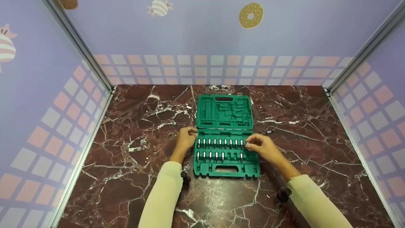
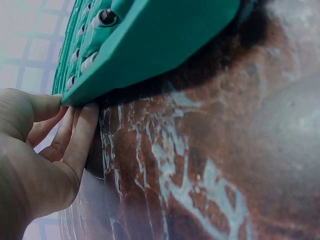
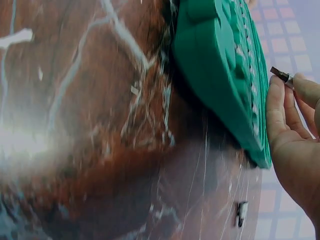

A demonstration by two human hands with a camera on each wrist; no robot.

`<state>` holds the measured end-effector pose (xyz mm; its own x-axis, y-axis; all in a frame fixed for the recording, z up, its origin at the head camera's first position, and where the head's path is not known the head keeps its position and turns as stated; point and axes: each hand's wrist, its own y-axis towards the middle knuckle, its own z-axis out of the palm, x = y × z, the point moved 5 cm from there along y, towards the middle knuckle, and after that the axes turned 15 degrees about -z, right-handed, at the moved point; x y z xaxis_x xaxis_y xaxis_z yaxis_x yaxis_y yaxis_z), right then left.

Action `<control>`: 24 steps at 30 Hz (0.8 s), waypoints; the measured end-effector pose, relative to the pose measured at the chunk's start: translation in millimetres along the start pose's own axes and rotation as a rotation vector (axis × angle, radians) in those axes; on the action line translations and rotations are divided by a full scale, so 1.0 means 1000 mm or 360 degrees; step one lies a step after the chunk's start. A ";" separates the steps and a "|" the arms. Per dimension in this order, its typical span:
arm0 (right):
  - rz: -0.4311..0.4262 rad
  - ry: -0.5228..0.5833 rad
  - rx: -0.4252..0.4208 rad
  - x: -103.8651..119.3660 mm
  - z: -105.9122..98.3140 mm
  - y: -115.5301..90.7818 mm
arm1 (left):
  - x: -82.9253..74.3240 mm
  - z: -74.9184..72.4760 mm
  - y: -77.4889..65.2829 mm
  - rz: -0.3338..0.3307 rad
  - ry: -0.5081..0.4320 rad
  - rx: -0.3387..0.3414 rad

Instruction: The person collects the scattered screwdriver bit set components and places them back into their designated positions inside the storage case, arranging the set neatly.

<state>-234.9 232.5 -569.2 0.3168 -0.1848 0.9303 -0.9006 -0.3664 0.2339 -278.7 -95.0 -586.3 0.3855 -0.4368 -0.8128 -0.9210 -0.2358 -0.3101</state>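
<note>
A green plastic tool case (image 1: 204, 171) lies unfolded on the table, its moulded lid (image 1: 208, 109) tipped back. Two rows of silver bit sockets (image 1: 220, 143) sit in its base; the lower row has a gap before its rightmost piece. My left hand (image 1: 186, 138) pinches the case's left edge, thumb above and fingers beneath in the left wrist view. Over the right end of the upper row, my right hand (image 1: 262, 145) holds a bit socket (image 3: 282, 76) between thumb and fingers, its dark tip pointing outward. That piece is mostly hidden in the head view.
One more bit socket (image 1: 269, 132) lies loose on the brown marbled table (image 1: 142, 104), right of the case. Purple patterned panels (image 1: 202, 38) rise at the back and both sides, with metal rails (image 1: 79, 34) at the corners.
</note>
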 end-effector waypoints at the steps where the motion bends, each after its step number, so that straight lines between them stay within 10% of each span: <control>1: -0.0002 -0.0003 0.0019 0.001 0.003 0.001 | 0.000 0.000 0.000 0.0003 0.0000 0.0000; 24: -0.0101 -0.0560 0.0383 0.022 0.060 0.013 | 0.000 -0.001 0.002 0.0036 0.0070 -0.0056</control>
<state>-222.3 169.1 -562.1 0.4889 -0.4398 0.7534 -0.7943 -0.5814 0.1761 -280.8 -96.3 -587.0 0.3675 -0.4800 -0.7966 -0.9273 -0.2552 -0.2740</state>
